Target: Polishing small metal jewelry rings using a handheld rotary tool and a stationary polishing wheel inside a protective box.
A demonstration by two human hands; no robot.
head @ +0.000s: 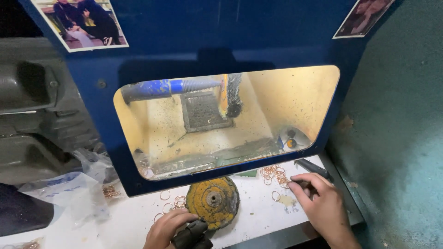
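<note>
My left hand point(167, 228) is at the bottom edge, closed around a dark blocky tool or handle point(192, 235) beside a round yellow buffing wheel point(213, 200) that lies flat on the white bench point(258, 216). My right hand point(320, 203) rests on the bench at the right, its fingertips pinching at the small copper-coloured rings point(273, 173) scattered there. More rings point(174, 202) lie left of the wheel. Whether a ring is held between the fingers cannot be told.
A blue hood with a lit yellow opening point(226, 120) stands behind the bench, with a tapered blue spindle point(170, 87) inside. Clear plastic bags point(74, 189) lie at the left. A dark tool point(314, 168) lies by the right hand. A teal wall point(401, 138) is at the right.
</note>
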